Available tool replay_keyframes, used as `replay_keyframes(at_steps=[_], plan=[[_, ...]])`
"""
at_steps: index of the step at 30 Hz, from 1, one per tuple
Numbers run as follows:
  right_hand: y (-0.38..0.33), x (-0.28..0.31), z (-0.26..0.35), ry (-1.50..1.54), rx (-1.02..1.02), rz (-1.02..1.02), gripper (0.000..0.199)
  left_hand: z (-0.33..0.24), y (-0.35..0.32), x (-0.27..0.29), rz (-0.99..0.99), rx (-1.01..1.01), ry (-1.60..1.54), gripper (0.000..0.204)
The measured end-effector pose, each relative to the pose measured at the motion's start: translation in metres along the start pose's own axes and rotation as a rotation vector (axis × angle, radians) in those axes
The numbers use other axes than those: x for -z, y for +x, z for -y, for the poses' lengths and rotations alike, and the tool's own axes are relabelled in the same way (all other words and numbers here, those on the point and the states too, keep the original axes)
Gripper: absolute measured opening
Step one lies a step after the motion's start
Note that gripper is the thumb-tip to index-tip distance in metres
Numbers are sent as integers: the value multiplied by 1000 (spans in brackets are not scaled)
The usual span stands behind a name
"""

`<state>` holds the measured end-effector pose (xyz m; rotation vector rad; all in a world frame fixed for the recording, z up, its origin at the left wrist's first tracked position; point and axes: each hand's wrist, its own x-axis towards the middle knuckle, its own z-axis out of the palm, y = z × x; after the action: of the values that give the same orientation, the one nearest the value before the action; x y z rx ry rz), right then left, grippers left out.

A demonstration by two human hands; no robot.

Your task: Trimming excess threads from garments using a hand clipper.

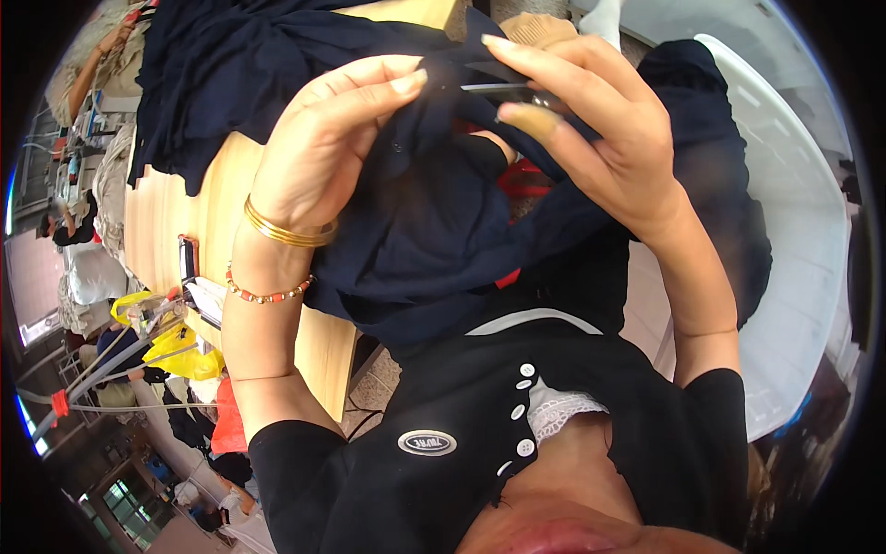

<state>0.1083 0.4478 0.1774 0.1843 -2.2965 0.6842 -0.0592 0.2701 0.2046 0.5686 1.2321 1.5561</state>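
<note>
Raising dark cloth [429,208] between both hands, the person works above the lap, beside the right edge of the table [221,180], in the head view. The left hand [332,129] has thumb and forefinger closed together on a raised fold, presumably so that a small stretch of fabric lies taut and close to the eyes. The right hand [614,134] is clamped on a slim metal tool [494,89], perhaps snips, lodged between thumb and forefinger; the forefinger reaches past it to the fabric, probably to steady the fold. The tool's long axis runs nearly level, left to right, and its bright end points toward the left hand, just short of those fingertips. The cloth falls from the fingertips toward the lap, its long axis running roughly from the far side toward the body, which likely bears most of the weight. A dark pile [249,74] covers the far end of the table and overhangs its left edge. A drape [706,175] of similar fabric lies along the left side of the white tub [794,258]; whether it joins the held piece cannot be told.
</note>
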Motion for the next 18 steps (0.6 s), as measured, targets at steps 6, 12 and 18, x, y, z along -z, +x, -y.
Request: replay_keyframes(at_steps=[6, 12, 18], plan=[[6, -2, -1, 124, -77, 61, 39, 10, -2, -14, -34, -94, 187, 22], [5, -2, 2, 154, -96, 106, 38, 14, -5, -13, -52, -144, 273, 22], [5, -3, 3, 166, -99, 114, 35, 17, -6, -19, -75, -173, 284, 21]])
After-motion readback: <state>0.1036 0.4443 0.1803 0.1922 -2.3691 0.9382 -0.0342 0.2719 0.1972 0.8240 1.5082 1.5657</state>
